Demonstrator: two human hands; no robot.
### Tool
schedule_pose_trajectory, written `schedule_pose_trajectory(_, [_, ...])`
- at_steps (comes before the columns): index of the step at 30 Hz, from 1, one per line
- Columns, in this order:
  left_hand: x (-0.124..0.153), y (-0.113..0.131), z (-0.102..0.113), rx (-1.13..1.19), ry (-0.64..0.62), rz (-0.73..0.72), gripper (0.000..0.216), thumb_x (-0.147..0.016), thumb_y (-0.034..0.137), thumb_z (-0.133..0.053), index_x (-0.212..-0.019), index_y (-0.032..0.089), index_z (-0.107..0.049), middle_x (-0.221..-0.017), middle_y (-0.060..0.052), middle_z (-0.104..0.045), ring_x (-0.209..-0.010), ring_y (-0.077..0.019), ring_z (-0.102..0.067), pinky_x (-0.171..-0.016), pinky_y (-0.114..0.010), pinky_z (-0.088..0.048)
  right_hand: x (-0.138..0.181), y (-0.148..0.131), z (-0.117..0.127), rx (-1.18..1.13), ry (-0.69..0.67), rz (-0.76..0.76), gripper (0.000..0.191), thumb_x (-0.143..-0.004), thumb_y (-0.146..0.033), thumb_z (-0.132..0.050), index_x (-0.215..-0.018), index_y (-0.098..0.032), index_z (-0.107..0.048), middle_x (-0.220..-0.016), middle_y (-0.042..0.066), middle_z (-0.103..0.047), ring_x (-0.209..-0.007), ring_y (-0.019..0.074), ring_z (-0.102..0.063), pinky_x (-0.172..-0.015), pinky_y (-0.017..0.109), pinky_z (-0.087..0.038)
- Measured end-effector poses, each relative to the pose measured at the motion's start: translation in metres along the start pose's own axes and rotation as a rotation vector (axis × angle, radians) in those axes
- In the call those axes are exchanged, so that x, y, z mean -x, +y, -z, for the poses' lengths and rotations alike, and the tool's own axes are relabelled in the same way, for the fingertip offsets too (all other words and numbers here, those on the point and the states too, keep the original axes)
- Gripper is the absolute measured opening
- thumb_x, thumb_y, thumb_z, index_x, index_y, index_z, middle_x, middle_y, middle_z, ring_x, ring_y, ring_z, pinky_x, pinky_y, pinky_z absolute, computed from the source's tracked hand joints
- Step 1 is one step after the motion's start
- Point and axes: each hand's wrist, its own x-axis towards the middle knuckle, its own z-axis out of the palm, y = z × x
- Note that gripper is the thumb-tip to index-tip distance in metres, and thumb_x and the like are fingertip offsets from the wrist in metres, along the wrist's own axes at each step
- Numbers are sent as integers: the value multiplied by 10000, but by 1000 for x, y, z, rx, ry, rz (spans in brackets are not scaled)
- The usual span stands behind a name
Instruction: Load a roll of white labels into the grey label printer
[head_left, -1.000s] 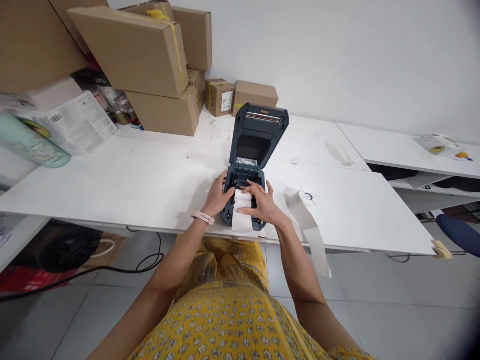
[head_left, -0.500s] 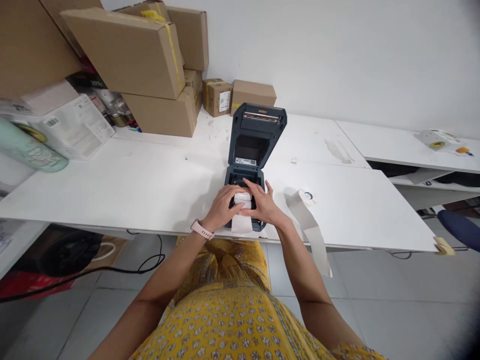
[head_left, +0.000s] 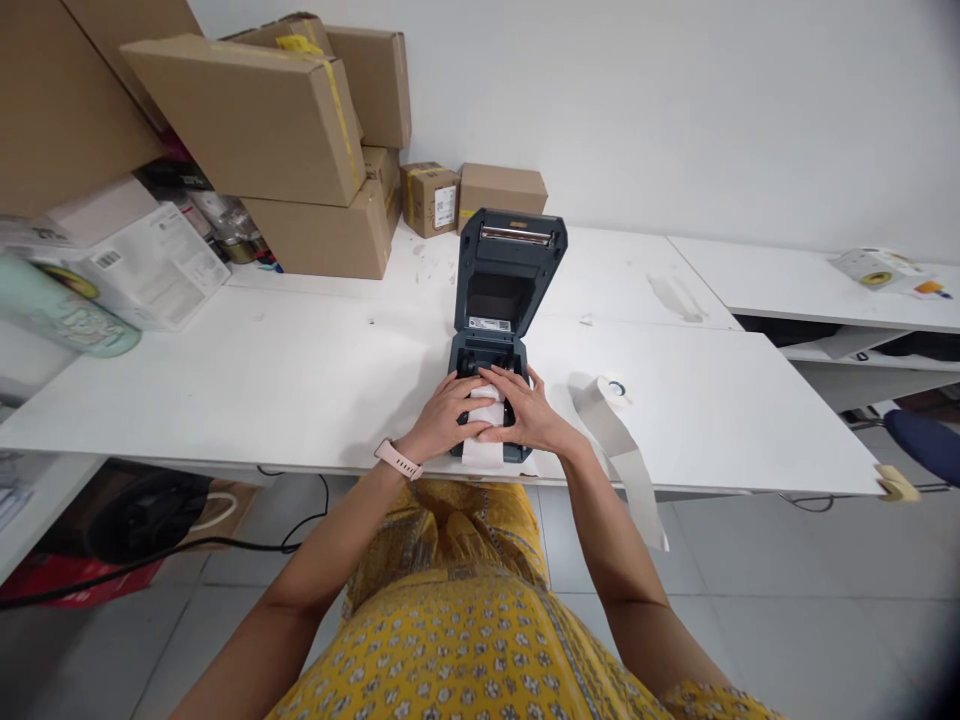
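A dark label printer (head_left: pixel 501 300) stands on the white table (head_left: pixel 262 370) with its lid swung up and open. A white paper roll (head_left: pixel 486 412) lies in its bay, and a strip of paper hangs over the front. My left hand (head_left: pixel 444 412), with a pink watch at the wrist, presses on the roll from the left with curled fingers. On the roll's right side rests my right hand (head_left: pixel 525 408), its fingers laid flat across the paper.
A second paper roll (head_left: pixel 613 392) with a long loose strip hanging off the table edge lies right of the printer. Cardboard boxes (head_left: pixel 300 140) are stacked at the back left. A white box (head_left: pixel 870 268) sits on the right-hand desk. Cables run on the floor.
My left hand has moved from the printer's left side onto the paper roll. My right hand has stayed on the roll, shifting slightly.
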Motion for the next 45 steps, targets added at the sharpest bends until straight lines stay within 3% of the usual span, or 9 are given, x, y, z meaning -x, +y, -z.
schedule_pose_trajectory(21, [-8, 21, -14, -85, 97, 110, 206, -785, 278, -757, -974, 244, -683, -1221, -69, -672, -1262, -279, -574, -1240, -567, -247, 0, 3, 6, -30, -63, 26, 1088, -708, -619, -811, -1594, -355, -236, -1610, 95, -417, -1526, 333, -319, -1244, 628, -153])
schedule_pose_trajectory(26, [28, 25, -9, 40, 224, 5, 366, -893, 291, -629, -1253, 231, -604, -1428, -114, -582, -1404, -269, -475, -1236, -539, -305, 1, 4, 7, -63, -79, 31, 1068, -718, -644, -790, -1590, -333, -259, -1619, 99, -402, -1540, 326, -288, -1250, 633, -118])
schedule_pose_trajectory(29, [62, 27, 0, 59, 96, -111, 622, -900, 346, -634, -1475, 241, -423, -1506, -115, -528, -1457, -267, -426, -1271, -543, -243, 3, 5, 11, -88, -96, 44, 1022, -725, -667, -771, -1569, -305, -325, -1625, 108, -389, -1549, 319, -269, -1258, 626, -82])
schedule_pose_trajectory(33, [85, 30, 7, -109, -65, -151, 723, -910, 327, -620, -1560, 252, -312, -1600, -105, -419, -1546, -286, -267, -1281, -591, -176, 2, 5, 16, -212, -57, 39, 628, -931, -611, -563, -1476, -308, -492, -1573, 78, -480, -1511, 277, -363, -1265, 593, -126])
schedule_pose_trajectory(36, [81, 30, 1, -201, -51, -164, 591, -940, 251, -563, -1511, 245, -414, -1560, -93, -483, -1524, -273, -324, -1274, -605, -195, -6, 2, 14, -353, 101, -27, 432, -1014, -518, -438, -1293, -278, -664, -1335, 64, -697, -1303, 251, -604, -1213, 524, -323])
schedule_pose_trajectory(38, [75, 27, -6, -233, 29, -180, 486, -939, 182, -530, -1422, 238, -530, -1478, -86, -578, -1467, -262, -432, -1263, -600, -244, -15, 1, 8, -400, 247, -62, 379, -1006, -486, -464, -1175, -267, -723, -1209, 62, -753, -1229, 246, -646, -1145, 475, -427])
schedule_pose_trajectory(41, [67, 24, -17, -249, 172, -249, 411, -914, 91, -489, -1264, 225, -658, -1334, -76, -692, -1364, -248, -559, -1222, -571, -357, -26, 5, 1, -317, 402, -83, 354, -927, -471, -614, -1193, -258, -708, -1384, 88, -656, -1414, 281, -480, -1180, 506, -375])
schedule_pose_trajectory(43, [63, 24, -23, -240, 253, -294, 368, -923, 83, -485, -1184, 225, -700, -1274, -66, -727, -1315, -237, -604, -1173, -539, -441, -31, 10, -2, -233, 374, -107, 417, -868, -469, -698, -1227, -256, -689, -1520, 106, -534, -1496, 319, -359, -1203, 565, -307])
schedule_pose_trajectory(45, [61, 26, -26, -220, 320, -324, 307, -942, 105, -513, -1133, 226, -721, -1230, -60, -748, -1273, -229, -638, -1126, -512, -497, -32, 14, -4, -181, 293, -119, 389, -848, -457, -728, -1183, -259, -708, -1543, 117, -501, -1487, 341, -369, -1185, 591, -304])
